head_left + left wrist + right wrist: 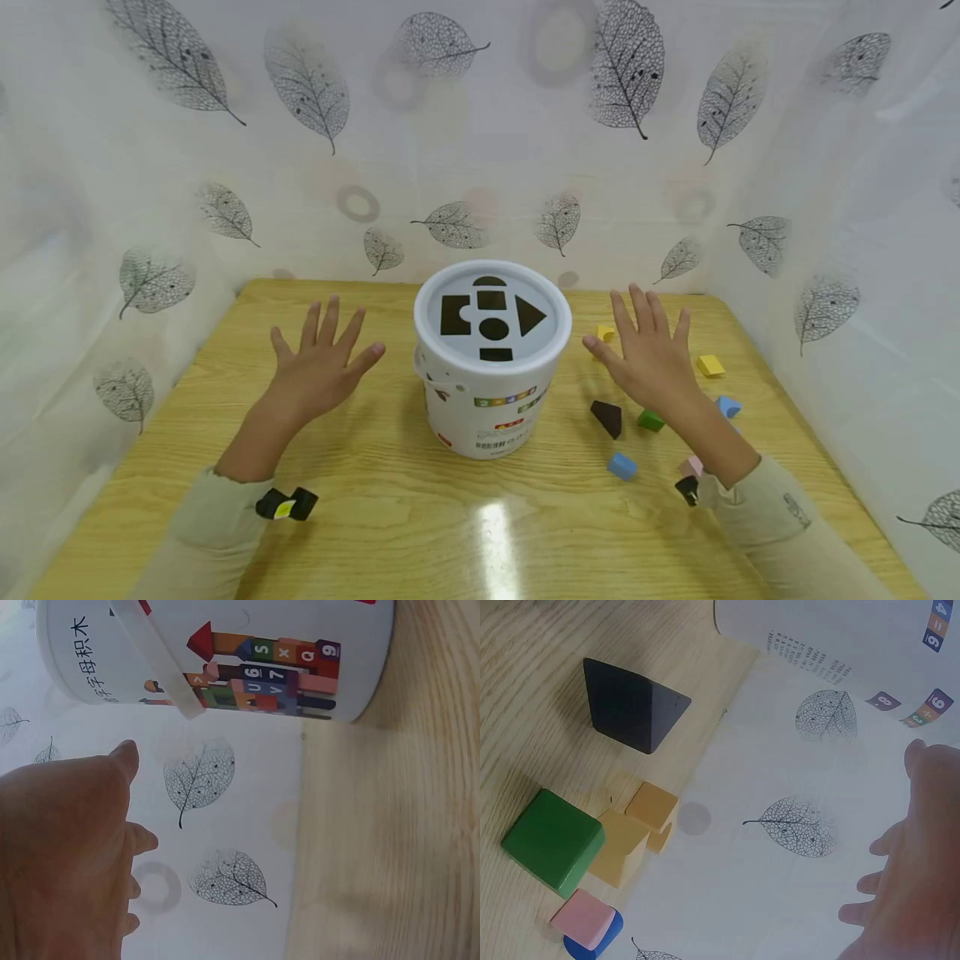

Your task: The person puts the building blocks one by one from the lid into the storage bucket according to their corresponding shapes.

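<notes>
A white bucket (450, 412) stands upright near the table's middle. Its lid (543, 343) has several dark shaped holes, among them a triangle, a circle and a square. To the bucket's left, my left hand (318, 371) is held with fingers spread and holds nothing. My right hand (651, 358) mirrors it on the other side, also spread, with nothing in it. Below and around the right hand lie a dark block (608, 418), a green block (650, 420), a blue block (622, 467) and a pink block (692, 467), the last partly hidden by the forearm.
Yellow blocks (710, 365) and a light blue block (727, 407) lie farther right on the wooden table (360, 517). A white leaf-printed sheet (480, 150) encloses the back and sides. The bucket's white handle (161, 660) hangs along its side in the left wrist view.
</notes>
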`<state>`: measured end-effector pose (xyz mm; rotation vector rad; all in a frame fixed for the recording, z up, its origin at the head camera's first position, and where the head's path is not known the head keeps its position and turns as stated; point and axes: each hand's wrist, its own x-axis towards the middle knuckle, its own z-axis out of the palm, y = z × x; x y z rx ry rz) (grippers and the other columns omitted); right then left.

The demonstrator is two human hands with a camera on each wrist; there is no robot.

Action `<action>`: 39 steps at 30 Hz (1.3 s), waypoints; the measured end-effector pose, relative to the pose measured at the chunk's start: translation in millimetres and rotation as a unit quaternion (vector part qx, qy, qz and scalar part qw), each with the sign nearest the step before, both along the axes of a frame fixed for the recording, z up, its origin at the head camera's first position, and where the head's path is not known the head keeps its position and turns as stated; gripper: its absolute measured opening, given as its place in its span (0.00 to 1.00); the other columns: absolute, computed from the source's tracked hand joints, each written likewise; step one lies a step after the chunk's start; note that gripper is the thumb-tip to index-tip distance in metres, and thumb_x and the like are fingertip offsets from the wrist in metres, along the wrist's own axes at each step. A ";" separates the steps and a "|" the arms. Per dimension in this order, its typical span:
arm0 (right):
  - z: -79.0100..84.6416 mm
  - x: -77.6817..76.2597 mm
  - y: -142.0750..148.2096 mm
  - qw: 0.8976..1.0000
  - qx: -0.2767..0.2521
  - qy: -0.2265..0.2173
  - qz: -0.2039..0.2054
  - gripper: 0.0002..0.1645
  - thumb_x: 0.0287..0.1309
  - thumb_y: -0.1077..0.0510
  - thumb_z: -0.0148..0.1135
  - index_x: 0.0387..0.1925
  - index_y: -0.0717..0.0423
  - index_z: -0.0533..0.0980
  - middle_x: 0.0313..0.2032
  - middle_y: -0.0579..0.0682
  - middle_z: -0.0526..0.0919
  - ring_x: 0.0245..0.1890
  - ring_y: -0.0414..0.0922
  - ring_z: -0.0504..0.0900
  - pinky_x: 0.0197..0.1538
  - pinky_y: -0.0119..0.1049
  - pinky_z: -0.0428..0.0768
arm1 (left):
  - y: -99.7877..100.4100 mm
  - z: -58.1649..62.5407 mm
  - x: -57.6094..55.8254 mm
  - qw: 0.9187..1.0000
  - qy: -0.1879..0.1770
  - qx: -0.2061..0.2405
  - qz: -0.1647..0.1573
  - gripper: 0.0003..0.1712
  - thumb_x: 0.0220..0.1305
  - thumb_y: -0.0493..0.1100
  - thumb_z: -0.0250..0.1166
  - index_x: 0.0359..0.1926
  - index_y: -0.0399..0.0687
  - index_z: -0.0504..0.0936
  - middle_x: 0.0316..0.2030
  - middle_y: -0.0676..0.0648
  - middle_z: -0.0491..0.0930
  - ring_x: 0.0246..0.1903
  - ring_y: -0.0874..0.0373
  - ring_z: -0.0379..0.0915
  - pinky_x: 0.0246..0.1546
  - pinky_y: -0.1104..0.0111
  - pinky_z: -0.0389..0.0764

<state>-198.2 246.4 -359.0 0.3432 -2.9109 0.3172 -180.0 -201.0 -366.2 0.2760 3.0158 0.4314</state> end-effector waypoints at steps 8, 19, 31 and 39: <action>2.2 1.7 1.6 0.999 -0.028 0.017 0.013 0.50 0.72 0.28 0.42 0.80 0.52 0.46 0.79 0.63 0.43 0.78 0.65 0.42 0.74 0.71 0.33 | -0.9 -1.0 1.0 0.998 0.057 0.030 -0.016 0.48 0.74 0.73 0.38 0.81 0.49 0.44 0.80 0.37 0.30 0.78 0.35 0.25 0.69 0.28 0.30; 8.0 22.7 10.5 0.992 -0.124 -0.022 0.020 0.41 0.74 0.34 0.47 0.74 0.56 0.61 0.71 0.63 0.63 0.64 0.63 0.70 0.56 0.66 0.76 | 24.0 13.5 3.0 0.937 0.179 0.287 -0.089 0.32 0.78 0.55 0.51 0.77 0.53 0.59 0.77 0.47 0.54 0.76 0.44 0.51 0.70 0.38 0.60; 1.1 60.2 31.0 0.983 -0.135 -0.099 0.073 0.21 0.70 0.52 0.62 0.59 0.58 0.77 0.53 0.56 0.81 0.49 0.52 0.83 0.45 0.45 0.86 | 59.6 17.1 4.1 0.893 0.218 0.352 -0.177 0.32 0.74 0.48 0.56 0.75 0.50 0.63 0.77 0.49 0.55 0.75 0.49 0.53 0.69 0.43 0.64; -20.0 80.2 40.8 0.975 -0.150 -0.147 0.070 0.22 0.67 0.51 0.65 0.56 0.59 0.79 0.53 0.54 0.84 0.46 0.47 0.83 0.44 0.37 0.86 | 65.0 12.2 2.4 0.896 0.195 0.356 -0.182 0.34 0.75 0.59 0.53 0.76 0.55 0.62 0.78 0.50 0.52 0.76 0.47 0.50 0.71 0.37 0.59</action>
